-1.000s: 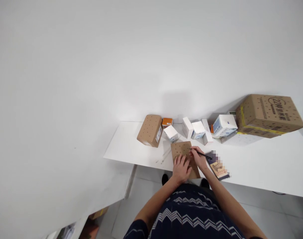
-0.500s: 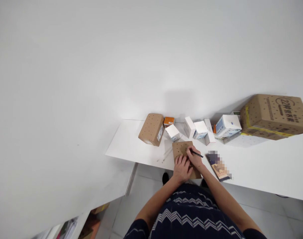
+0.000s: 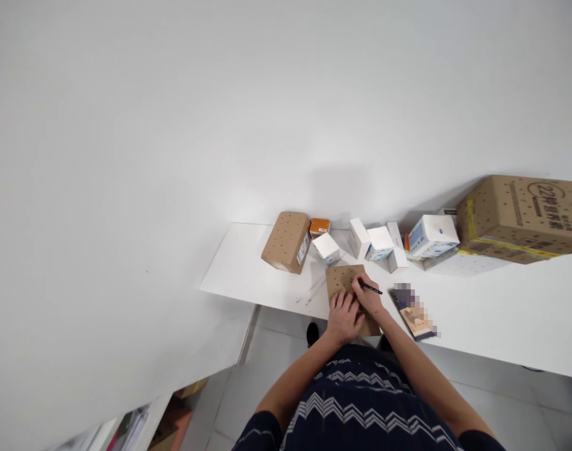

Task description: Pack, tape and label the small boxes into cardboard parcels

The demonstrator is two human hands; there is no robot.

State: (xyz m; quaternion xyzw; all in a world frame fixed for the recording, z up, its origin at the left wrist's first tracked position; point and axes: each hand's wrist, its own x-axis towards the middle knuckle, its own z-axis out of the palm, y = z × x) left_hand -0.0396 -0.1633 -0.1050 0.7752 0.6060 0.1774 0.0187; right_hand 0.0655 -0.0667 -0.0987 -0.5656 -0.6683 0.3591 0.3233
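Hands meet on the flat brown box (image 3: 343,280) at the near edge of the white surface (image 3: 478,313): left hand (image 3: 343,317) spread flat, pressing it down, right hand (image 3: 368,297) pinching a black pen (image 3: 372,289), tip on the cardboard, small white boxes (image 3: 378,243) just beyond.

Only "22" in a black ring reads on the large cardboard box (image 3: 520,216); other print is too small.
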